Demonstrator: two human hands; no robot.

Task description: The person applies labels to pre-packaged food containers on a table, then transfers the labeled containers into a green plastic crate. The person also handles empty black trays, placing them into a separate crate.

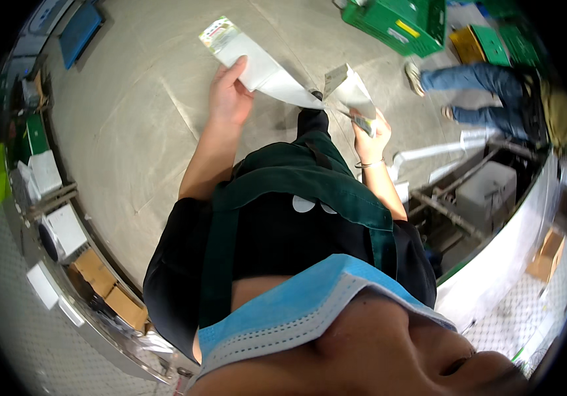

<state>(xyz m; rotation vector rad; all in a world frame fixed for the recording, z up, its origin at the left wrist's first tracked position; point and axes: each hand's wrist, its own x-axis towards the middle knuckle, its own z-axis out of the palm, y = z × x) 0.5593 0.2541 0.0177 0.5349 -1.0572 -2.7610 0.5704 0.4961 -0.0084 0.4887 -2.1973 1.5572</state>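
My left hand (232, 96) grips a long white paper strip (273, 82) between thumb and fingers. The strip's far left end carries a printed, coloured patch, and its other end narrows toward my right hand. My right hand (374, 135) is closed on a folded piece of pale paper (349, 91) with faint print, raised above the fingers. Something small and dark lies by its fingertips, too unclear to name. The strip and the folded paper come close together between my hands; whether they are joined I cannot tell.
A green plastic crate (402, 26) stands on the floor at the far right. Near it is another person in blue jeans (474, 82). A metal-framed machine (481, 191) is close on my right. Shelving with cardboard boxes (108, 284) curves along my left, and a blue platform (80, 33) sits far left.
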